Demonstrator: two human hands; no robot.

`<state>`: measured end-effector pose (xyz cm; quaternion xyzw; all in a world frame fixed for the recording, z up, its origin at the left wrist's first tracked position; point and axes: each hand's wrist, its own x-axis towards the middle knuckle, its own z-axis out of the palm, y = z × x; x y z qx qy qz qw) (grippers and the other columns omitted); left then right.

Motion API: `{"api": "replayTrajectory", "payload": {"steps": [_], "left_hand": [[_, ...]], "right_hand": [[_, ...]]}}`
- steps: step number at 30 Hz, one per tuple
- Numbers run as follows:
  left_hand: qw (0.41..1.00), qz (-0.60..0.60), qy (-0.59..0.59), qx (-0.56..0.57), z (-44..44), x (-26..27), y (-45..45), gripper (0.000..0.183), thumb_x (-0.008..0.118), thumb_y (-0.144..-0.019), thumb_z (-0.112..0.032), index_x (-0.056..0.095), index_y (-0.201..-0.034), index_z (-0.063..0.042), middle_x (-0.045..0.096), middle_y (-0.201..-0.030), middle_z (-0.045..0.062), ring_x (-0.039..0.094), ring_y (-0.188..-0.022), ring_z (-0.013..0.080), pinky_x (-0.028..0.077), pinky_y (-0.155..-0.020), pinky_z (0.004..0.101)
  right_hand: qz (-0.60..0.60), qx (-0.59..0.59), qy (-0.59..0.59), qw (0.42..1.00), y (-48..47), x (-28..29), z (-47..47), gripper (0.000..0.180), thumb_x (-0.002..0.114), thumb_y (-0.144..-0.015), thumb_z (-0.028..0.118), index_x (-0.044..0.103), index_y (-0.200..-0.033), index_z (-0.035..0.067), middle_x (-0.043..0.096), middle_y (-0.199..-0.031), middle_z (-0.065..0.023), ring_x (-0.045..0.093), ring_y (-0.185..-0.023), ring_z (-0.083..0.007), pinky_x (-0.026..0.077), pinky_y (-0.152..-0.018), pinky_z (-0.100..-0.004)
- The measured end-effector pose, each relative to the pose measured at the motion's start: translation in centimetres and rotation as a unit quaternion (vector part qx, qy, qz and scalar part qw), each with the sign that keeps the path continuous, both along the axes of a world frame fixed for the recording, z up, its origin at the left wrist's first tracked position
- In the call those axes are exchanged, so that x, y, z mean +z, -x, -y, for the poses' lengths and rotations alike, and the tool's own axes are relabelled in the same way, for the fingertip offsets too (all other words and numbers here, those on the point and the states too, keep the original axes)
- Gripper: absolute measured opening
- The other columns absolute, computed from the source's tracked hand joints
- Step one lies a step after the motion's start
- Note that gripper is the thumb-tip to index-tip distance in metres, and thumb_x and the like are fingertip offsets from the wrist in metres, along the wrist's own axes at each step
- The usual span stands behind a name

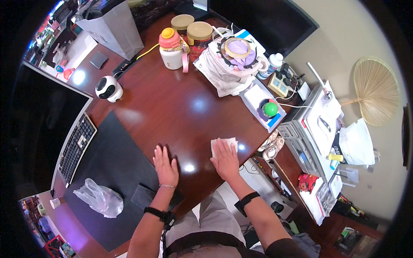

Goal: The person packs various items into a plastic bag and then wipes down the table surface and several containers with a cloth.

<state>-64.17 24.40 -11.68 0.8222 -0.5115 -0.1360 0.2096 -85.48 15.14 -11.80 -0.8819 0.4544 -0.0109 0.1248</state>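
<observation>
My right hand (pixel 226 163) lies over a folded white tissue or wipe (pixel 234 143), pressing it flat to the glossy reddish-brown wooden desk (pixel 167 106). Its fingers cover much of the tissue, close to the desk's right edge. My left hand (pixel 166 167) rests palm down with fingers apart at the border of a black desk mat (pixel 106 154); nothing is in it. Left of that wrist, a small dark flat item (pixel 142 195) and a crumpled clear plastic bag (pixel 103 198) lie on the mat.
A keyboard (pixel 77 150) and a white camera-like device (pixel 109 88) stand left. Farther back are a pink-topped bottle (pixel 172 53), lidded jars (pixel 199 34), stacked cloth (pixel 222 69) and a tray holding a green-balled item (pixel 270 109). A printer (pixel 300 145) stands beyond the right edge.
</observation>
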Motion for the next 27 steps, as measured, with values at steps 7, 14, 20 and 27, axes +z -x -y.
{"api": "replayTrajectory", "payload": {"steps": [7, 14, 20, 27], "left_hand": [[0.987, 0.11, -0.105, 0.048, 4.4, -1.3, 2.8, 0.055, 0.044, -0.086, -0.02, 0.027, -0.136, -0.006, 0.018, -0.144, 0.016, 0.015, -0.133, 0.0301, 0.008, -0.107, 0.0462], [0.987, 0.121, -0.098, 0.049, 4.5, -1.2, 2.6, 0.054, 0.043, -0.085, -0.019, 0.028, -0.136, -0.006, 0.018, -0.144, 0.014, 0.015, -0.134, 0.0292, 0.008, -0.107, 0.046], [0.985, 0.123, -0.112, 0.043, 4.6, -1.3, 2.7, 0.053, 0.042, -0.086, -0.021, 0.028, -0.135, -0.006, 0.018, -0.144, 0.014, 0.013, -0.134, 0.0284, 0.007, -0.108, 0.0449], [0.985, 0.118, -0.109, 0.056, 4.3, -1.4, 2.2, 0.057, 0.048, -0.083, -0.024, 0.03, -0.135, -0.011, 0.019, -0.144, 0.011, 0.016, -0.133, 0.0269, 0.009, -0.108, 0.0453]], "right_hand": [[0.03, 0.018, 0.033, 0.999, 0.3, -0.2, 7.4, 0.056, 0.047, -0.085, 0.037, 0.034, -0.134, 0.013, 0.028, -0.14, -0.0071, 0.025, -0.13, -0.0236, 0.016, -0.107, -0.0433], [0.05, 0.075, 0.075, 0.993, -1.3, -1.1, 13.8, 0.056, 0.047, -0.085, 0.039, 0.034, -0.133, 0.013, 0.029, -0.14, -0.0061, 0.026, -0.129, -0.0222, 0.016, -0.107, -0.0429], [0.053, 0.089, 0.06, 0.993, -0.7, -1.0, 15.1, 0.056, 0.046, -0.085, 0.04, 0.034, -0.133, 0.013, 0.027, -0.141, -0.0068, 0.025, -0.13, -0.0236, 0.015, -0.107, -0.0424], [0.059, -0.028, 0.004, 0.998, 4.2, -0.4, 8.5, 0.059, 0.055, -0.082, 0.03, 0.034, -0.133, 0.009, 0.027, -0.14, -0.0144, 0.024, -0.13, -0.0318, 0.015, -0.105, -0.0476]]}}
